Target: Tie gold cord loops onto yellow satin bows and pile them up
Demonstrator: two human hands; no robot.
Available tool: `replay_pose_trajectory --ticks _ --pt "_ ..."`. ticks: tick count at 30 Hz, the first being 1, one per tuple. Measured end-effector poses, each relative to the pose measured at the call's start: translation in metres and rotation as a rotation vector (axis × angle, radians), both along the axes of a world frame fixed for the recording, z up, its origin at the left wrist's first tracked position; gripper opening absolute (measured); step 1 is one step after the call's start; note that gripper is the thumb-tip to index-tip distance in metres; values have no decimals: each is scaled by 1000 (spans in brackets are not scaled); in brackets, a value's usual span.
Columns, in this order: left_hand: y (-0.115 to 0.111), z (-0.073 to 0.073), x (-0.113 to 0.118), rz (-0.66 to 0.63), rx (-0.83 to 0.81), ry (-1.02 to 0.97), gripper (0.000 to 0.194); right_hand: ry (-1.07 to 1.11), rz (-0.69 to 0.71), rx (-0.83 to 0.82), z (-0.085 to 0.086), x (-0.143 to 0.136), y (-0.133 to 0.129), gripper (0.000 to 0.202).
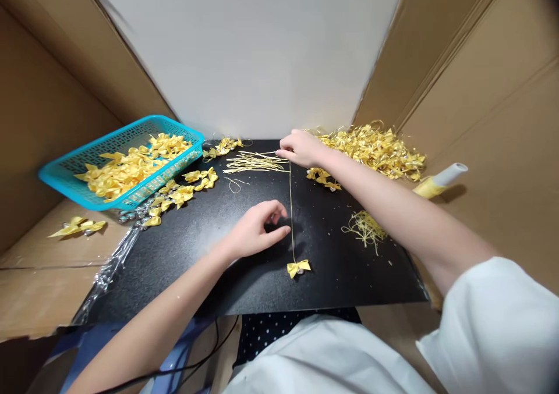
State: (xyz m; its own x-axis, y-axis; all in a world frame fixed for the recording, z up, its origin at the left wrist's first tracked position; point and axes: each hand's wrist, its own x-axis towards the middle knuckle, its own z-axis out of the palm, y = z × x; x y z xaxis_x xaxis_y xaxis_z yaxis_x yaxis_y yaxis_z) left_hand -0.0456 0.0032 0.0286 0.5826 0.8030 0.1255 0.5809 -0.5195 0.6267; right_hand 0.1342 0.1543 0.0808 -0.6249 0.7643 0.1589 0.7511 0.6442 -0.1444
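My right hand [301, 148] is pinched closed at the back of the table, on the upper end of a thin yellow string [291, 208]. That string runs down toward me to a small yellow ribbon bow [298, 268] with a shiny bead or bell, lying on the black tabletop. Just left of the string, my left hand [261, 231] is open, its fingers curled and the thumb apart, with nothing visible in it. Beside my right fingertips lies a bundle of cut yellow strings [253, 162]. A looped piece of string [234, 184] rests in front of the bundle.
A turquoise basket [56, 176] of yellow bows stands at the left, with more loose bows [181, 195] beside it. At the back right is a heap of strung bows [379, 149]. String scraps [367, 228] and a white-and-yellow tube [449, 174] lie right. Cardboard walls flank the table.
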Motion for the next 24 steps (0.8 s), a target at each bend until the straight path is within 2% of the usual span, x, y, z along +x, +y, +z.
replay_pose_trajectory --ticks 4,6,8,10,13,15,18,20,22,24 --pt "-12 -20 7 -256 108 65 41 -42 -10 -3 -8 -4 4 28" --pt "-19 -28 10 -321 101 95 42 -66 -14 -18 -13 -5 7 26" --pt "-20 -32 9 -297 105 72 37 -77 -15 -21 -17 -7 6 22" --pt "-20 -31 5 -216 114 22 31 -57 -23 3 -20 -9 -3 17" --pt "-25 -23 0 -91 76 53 21 38 -100 2 -22 -6 -42 16" --pt "-35 -19 -3 -63 9 122 24 80 -189 -154 -24 1 -82 29" --pt "-51 -20 -3 -45 -84 141 24 7 -301 -604 -31 17 -145 54" --pt "-59 -24 0 -5 -111 120 23 12 -335 -869 -40 26 -176 60" --pt "-62 -28 3 34 -113 109 22 105 -356 -963 -50 31 -192 56" --pt "-61 -31 7 51 -110 111 20 206 -374 -968 -59 33 -198 45"
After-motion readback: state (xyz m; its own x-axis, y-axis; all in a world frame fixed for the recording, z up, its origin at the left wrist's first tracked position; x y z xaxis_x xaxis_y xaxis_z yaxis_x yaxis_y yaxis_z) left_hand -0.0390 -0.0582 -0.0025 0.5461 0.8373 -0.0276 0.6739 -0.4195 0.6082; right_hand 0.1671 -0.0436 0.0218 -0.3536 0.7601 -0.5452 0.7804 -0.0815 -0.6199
